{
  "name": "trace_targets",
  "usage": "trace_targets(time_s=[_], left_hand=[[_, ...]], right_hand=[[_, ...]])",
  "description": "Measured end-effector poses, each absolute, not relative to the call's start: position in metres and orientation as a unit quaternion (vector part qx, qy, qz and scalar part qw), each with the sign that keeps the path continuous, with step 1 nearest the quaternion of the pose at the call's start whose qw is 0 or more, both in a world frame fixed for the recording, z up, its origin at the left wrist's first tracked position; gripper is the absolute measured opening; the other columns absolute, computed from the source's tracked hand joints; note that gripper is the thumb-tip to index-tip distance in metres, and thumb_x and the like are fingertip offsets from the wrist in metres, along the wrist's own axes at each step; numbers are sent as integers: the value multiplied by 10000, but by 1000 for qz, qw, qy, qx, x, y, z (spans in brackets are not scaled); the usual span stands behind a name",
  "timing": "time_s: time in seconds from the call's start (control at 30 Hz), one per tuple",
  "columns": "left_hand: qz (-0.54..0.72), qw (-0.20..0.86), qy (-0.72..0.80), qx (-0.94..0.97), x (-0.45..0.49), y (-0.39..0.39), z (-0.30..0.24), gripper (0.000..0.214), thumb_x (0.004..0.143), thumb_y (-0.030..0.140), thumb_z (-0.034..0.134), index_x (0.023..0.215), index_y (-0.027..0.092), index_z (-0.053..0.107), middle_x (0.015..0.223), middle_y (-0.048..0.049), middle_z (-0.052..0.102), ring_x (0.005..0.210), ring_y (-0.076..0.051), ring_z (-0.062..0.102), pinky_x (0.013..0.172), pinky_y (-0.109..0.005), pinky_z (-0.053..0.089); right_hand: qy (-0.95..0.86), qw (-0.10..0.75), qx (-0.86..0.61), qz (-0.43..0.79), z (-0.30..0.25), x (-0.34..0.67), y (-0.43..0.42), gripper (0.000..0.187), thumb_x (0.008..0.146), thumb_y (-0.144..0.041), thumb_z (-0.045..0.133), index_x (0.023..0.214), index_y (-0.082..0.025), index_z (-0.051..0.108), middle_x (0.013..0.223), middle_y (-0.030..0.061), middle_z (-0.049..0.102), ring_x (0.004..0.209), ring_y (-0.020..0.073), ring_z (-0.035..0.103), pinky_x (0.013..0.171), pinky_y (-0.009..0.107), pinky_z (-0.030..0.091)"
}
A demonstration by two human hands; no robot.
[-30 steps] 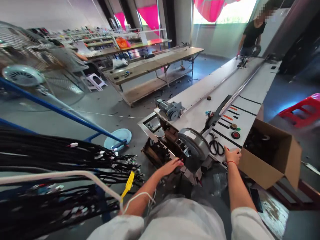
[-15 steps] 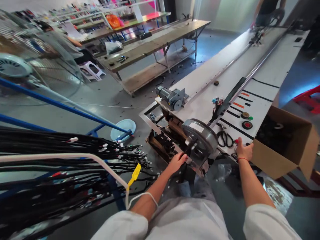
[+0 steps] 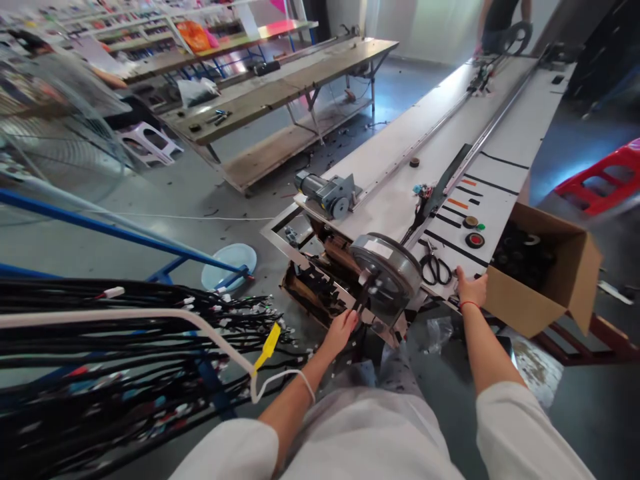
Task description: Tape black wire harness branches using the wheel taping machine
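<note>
My left hand [image 3: 344, 327] is closed on a dark strip-like piece [image 3: 363, 299] that runs up to the front of a grey wheel [image 3: 393, 267]. The wheel stands upright at the near end of a long white table [image 3: 385, 173]. Over at the table's near right corner, my right hand [image 3: 471, 288] rests with its thumb apart from the fingers, some of them partly hidden. Beside its thumb lie black-handled scissors [image 3: 436, 268]. A roll of black tape with a red core [image 3: 475, 240] sits farther up the table.
A cardboard box [image 3: 530, 307] with dark items stands right of the table. Bundled black cables [image 3: 125, 333] hang on a blue rack at left. A motor [image 3: 325, 193] sits on the table's left corner. A red stool [image 3: 600, 177] and a seated person [image 3: 75, 87] are farther off.
My view has turned to the right, so the scene sits farther left. The small red piece seen by my right thumb before is now hidden. Both hands stay at about the same places.
</note>
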State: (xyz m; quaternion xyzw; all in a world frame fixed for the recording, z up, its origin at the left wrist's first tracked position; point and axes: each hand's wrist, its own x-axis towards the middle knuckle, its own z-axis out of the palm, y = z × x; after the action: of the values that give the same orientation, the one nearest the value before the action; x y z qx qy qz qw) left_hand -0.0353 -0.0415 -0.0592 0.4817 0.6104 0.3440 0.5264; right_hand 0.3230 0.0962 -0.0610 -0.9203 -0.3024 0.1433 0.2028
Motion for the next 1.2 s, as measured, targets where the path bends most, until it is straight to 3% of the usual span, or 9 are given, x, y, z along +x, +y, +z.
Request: trace_targets(time_s=[0.13, 0.37, 0.6, 0.7, 0.83, 0.97, 1.07, 1.2], left_hand=[[364, 573, 591, 436, -24, -22, -57, 666, 731, 832, 429, 702, 173, 525, 554, 41, 428, 532, -103, 385, 514, -240, 295], [357, 685, 565, 291, -15, -6, -52, 687, 649, 882, 479, 634, 197, 423, 450, 96, 280, 405, -54, 238, 422, -212, 190], [370, 650, 577, 330, -21, -4, -50, 672, 705, 847, 461, 577, 189, 422, 454, 80, 283, 409, -50, 258, 417, -213, 159], [362, 668, 542, 358, -26, -5, -51, 648, 723, 814, 492, 596, 179, 465, 451, 74, 323, 421, -61, 302, 436, -211, 239], [241, 712, 480, 453, -45, -12, -61, 538, 671, 701, 659, 730, 169, 603, 607, 10, 580, 609, -134, 527, 611, -250, 433], [158, 611, 545, 552, -76, -37, -75, 508, 654, 672, 676, 717, 170, 634, 707, -22, 643, 721, -187, 575, 697, -276, 454], [224, 535, 606, 544, -89, -65, -78, 567, 748, 713, 547, 769, 153, 636, 689, -28, 621, 684, -181, 559, 676, -281, 452], [320, 538, 628, 462, -85, -82, -69, 635, 770, 767, 462, 800, 153, 616, 705, -21, 593, 640, -146, 521, 617, -252, 442]], right_hand=[[-304, 220, -916, 143, -63, 323, 96, 827, 775, -699, 588, 1312, -90, 432, 1217, 266, 577, 1109, 412, 576, 903, 513, 457], [-297, 246, -913, 137, -65, 323, 98, 801, 809, -698, 527, 1312, -81, 442, 1251, 264, 559, 1133, 410, 561, 926, 522, 446], [-299, 248, -911, 139, -64, 323, 97, 883, 707, -711, 654, 1309, -103, 439, 1268, 256, 550, 1137, 420, 553, 932, 523, 449], [-301, 247, -910, 143, -65, 324, 97, 862, 734, -724, 608, 1306, -102, 436, 1250, 261, 555, 1136, 425, 551, 926, 539, 444], [-308, 259, -905, 137, -66, 325, 98, 814, 788, -709, 536, 1300, -84, 440, 1259, 272, 546, 1145, 419, 545, 934, 534, 434], [-308, 254, -907, 133, -67, 326, 99, 857, 718, -685, 645, 1299, -88, 445, 1257, 271, 550, 1135, 419, 550, 932, 520, 440], [-301, 252, -909, 138, -66, 326, 99, 822, 718, -682, 648, 1277, -108, 462, 1238, 256, 566, 1120, 408, 561, 920, 506, 447], [-302, 243, -910, 145, -60, 324, 97, 833, 742, -674, 632, 1310, -97, 434, 1238, 256, 564, 1123, 392, 564, 924, 477, 446]])
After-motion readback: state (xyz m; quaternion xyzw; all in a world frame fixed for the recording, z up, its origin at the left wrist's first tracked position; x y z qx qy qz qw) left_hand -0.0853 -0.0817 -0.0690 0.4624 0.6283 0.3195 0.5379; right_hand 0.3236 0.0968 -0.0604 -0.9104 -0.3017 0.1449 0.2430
